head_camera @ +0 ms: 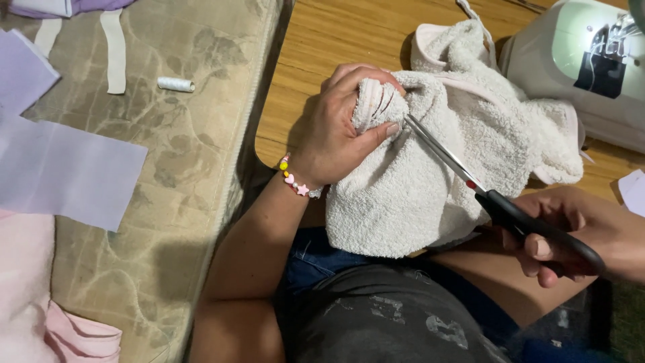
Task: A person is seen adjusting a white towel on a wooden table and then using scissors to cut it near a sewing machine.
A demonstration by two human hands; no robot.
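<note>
White terry cloth (pixel 430 188) lies partly on the wooden tabletop (pixel 336 40) and partly hangs over its edge onto my lap. It is a small garment or towel piece with a pale pink binding along some edges. My left hand (pixel 336 128) is clamped on a folded corner of this cloth; the fingers are wrapped over the top and the thumb presses from the side, so the fold stands up in my fist. Several thin lines show on the pinched edge, but I cannot tell if they are threads or cuts. On my left wrist I wear a bead bracelet (pixel 294 180) with small pink, yellow and white beads.

My right hand (pixel 578 232) is closed around the black handles of the scissors (pixel 470 181). The metal blades point up and left, and their tips touch the cloth just beside my left thumb. The blades look nearly together.

Behind the cloth, at the far right of the tabletop, stands a white sewing machine (pixel 578 60). To the left of the tabletop there is a mattress (pixel 168 168) with a faded flower pattern. On it lie a spool of white thread (pixel 176 84), pale lilac fabric pieces (pixel 67 175), white strips and pink fabric (pixel 40 302) at the lower corner.
</note>
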